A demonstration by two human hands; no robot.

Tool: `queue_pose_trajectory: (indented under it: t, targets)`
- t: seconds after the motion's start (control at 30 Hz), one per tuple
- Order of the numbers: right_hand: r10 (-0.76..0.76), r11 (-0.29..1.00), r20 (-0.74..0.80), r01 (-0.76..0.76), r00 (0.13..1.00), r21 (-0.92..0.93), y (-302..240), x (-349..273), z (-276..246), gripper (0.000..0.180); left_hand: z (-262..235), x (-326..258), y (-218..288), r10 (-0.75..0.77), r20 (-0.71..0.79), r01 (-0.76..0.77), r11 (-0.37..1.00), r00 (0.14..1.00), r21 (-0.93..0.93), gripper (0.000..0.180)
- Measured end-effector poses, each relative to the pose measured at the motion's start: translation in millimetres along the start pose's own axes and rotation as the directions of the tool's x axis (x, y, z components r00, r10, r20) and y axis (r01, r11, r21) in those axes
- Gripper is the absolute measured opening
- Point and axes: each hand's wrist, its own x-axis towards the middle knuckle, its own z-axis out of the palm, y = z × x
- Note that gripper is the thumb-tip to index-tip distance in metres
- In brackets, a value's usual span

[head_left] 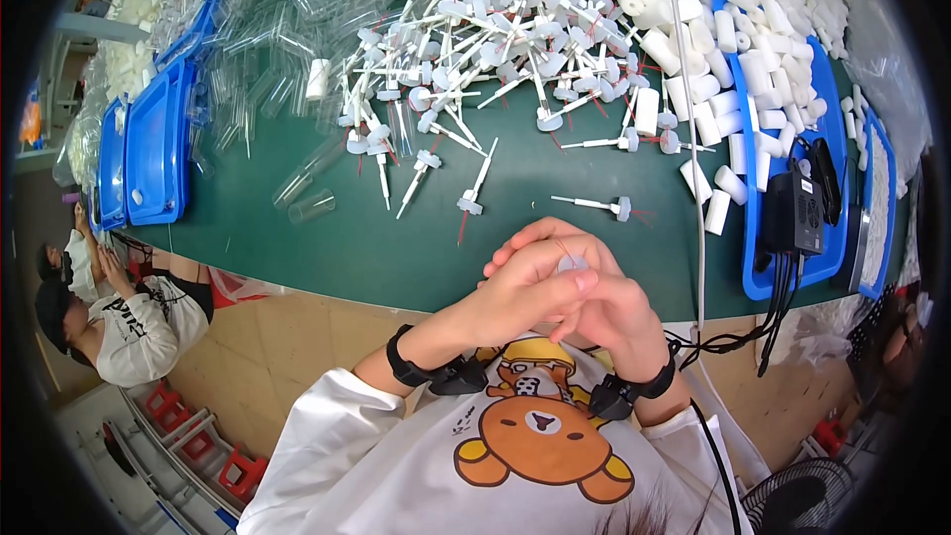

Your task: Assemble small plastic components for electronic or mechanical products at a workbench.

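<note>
My left hand and my right hand are closed together at the near edge of the green table, fingers overlapping. Between them shows a small grey round cap, with a thin reddish wire beside it; the rest of this piece is hidden by my fingers. My left thumb lies across the front, near the cap. Just beyond my hands are loose white sticks with grey round caps and red wires, one lying sideways and another slanting away. A large heap of the same pieces is farther back.
Clear plastic tubes are piled at the back left, with a short one nearer. White foam cylinders fill the right around a blue tray holding a black box with cables. A grey cable crosses the table. Another person sits at left.
</note>
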Motion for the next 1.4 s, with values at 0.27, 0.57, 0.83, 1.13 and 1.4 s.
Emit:
queue_pose_trajectory:
  t: [0.27, 0.57, 0.83, 1.13, 1.4]
  targets:
    - [-0.019, 0.997, 0.008, 0.020, 1.000, -0.077, 2, -3, 4, 0.056, 0, -9, -31, -0.014, 0.010, 0.017, 0.943, 1.000, -0.334, 0.027]
    - [-0.107, 0.977, -0.024, 0.109, 0.994, 0.184, 5, -7, 8, 0.081, 14, -17, -21, 0.135, -0.045, -0.140, 0.982, 0.990, -0.125, 0.024]
    - [-0.074, 0.994, 0.184, 0.088, 0.980, -0.070, 9, -8, 1, 0.069, 13, -34, -18, 0.063, 0.060, -0.045, 0.965, 0.996, -0.257, 0.043]
    - [-0.002, 0.988, 0.168, 0.028, 0.986, -0.154, 8, -4, 2, 0.070, 16, -37, -26, -0.120, -0.145, 0.101, 0.986, 0.982, -0.135, 0.042]
    - [0.140, 0.981, 0.058, -0.131, 0.988, -0.141, 10, 1, 19, 0.068, 17, -26, -14, 0.165, -0.102, -0.153, 0.981, 0.981, 0.122, 0.019]
